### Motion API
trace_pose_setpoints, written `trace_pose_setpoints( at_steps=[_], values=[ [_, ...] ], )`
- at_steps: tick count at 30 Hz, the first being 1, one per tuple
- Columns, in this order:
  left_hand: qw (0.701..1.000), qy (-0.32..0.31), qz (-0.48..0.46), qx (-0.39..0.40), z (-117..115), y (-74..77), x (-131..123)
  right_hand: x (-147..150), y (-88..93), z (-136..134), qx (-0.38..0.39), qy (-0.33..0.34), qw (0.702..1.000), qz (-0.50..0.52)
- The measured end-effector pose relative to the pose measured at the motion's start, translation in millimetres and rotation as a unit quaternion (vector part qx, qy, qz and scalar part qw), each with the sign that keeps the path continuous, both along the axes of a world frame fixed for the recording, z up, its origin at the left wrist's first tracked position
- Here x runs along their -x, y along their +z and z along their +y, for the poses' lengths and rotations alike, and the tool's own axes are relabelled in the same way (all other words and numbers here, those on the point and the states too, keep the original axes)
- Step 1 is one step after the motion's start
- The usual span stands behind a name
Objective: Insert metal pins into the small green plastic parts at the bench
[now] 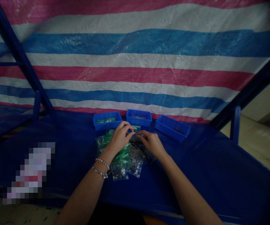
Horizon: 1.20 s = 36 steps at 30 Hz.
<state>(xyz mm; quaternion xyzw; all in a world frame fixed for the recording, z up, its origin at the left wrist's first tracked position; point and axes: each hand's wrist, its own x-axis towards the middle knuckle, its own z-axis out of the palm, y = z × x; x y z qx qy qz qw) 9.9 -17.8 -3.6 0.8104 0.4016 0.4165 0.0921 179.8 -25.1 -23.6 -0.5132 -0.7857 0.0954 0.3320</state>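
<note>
My left hand [120,136] and my right hand [152,143] meet above the middle of the blue table, thumb and fingers of each pinched together. Between the fingertips is a small, thin piece, too tiny and dim to name. Under and around both hands lies a pile of small clear plastic bags [135,167]. Some hold green pieces [123,157], others dark or brass-coloured thin parts. My wrists and fingers hide part of the pile. Two bracelets circle my left wrist.
Behind the pile stand three blue bins: the left bin [107,125] with green pieces, the middle bin [139,121] with small thin parts, the right bin [172,130] with a few dark ones. Blue frame posts and a striped tarp [135,73] bound the blue table [196,175].
</note>
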Motion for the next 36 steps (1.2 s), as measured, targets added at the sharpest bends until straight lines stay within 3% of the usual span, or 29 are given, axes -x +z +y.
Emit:
trace_pose_setpoints(
  at_steps=[36],
  values=[
    [1.000, 0.010, 0.007, 0.007, 1.8, 1.3, -0.1, 1.1, 5.2, -1.6, -0.039, 0.015, 0.993, 0.113]
  ],
)
